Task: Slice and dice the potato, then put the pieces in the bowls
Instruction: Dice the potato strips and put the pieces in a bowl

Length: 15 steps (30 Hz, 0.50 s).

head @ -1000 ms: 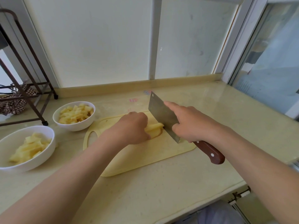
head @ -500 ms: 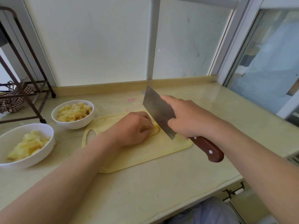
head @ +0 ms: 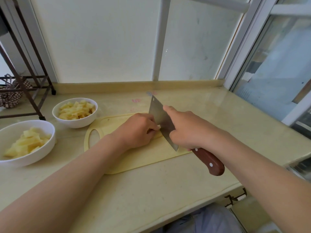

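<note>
A pale yellow cutting board (head: 117,158) lies on the counter. My left hand (head: 136,130) curls over potato pieces (head: 158,127) on the board, hiding most of them. My right hand (head: 188,130) grips a cleaver (head: 161,118) by its brown wooden handle, forefinger laid along the blade's spine. The blade stands against my left fingers, edge down on the potato. Two white bowls hold cut potato: a small one (head: 75,121) behind the board's left end and a larger one (head: 42,152) at the far left.
The beige counter (head: 151,190) ends at a front edge near my body and a raised lip by the window wall. A dark metal rack (head: 25,78) stands at the back left with a patterned cloth under it. Window frames rise on the right.
The cleaver has shifted left, closer to my left fingers, and my left hand has drawn over the potato so less of it shows. The camera view moved slightly.
</note>
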{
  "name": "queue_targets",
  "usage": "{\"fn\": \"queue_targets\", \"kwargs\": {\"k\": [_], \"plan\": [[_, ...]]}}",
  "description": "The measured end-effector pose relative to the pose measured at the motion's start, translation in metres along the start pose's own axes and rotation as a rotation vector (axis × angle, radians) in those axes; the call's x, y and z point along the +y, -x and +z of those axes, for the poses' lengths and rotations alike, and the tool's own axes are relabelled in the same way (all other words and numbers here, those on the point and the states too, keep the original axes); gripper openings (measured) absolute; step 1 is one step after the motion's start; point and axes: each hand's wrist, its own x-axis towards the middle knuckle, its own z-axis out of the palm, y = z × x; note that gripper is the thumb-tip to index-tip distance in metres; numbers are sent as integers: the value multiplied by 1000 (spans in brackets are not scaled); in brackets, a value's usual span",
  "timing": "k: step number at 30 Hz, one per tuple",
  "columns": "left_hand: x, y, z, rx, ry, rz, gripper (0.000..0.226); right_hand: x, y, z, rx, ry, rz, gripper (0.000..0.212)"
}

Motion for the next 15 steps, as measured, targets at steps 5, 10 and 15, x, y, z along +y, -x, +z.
{"fn": "queue_targets", "kwargs": {"k": [5,10,15], "plan": [[-3,0,1,18,10,8,17,-2,-6,8,-3,-14,6,89],[-3,2,-1,-5,37,-4,20,-14,-30,5,17,-8,-14,84],[-13,7,-7,-8,68,-42,17,-13,-34,6,16,-35,0,87]]}}
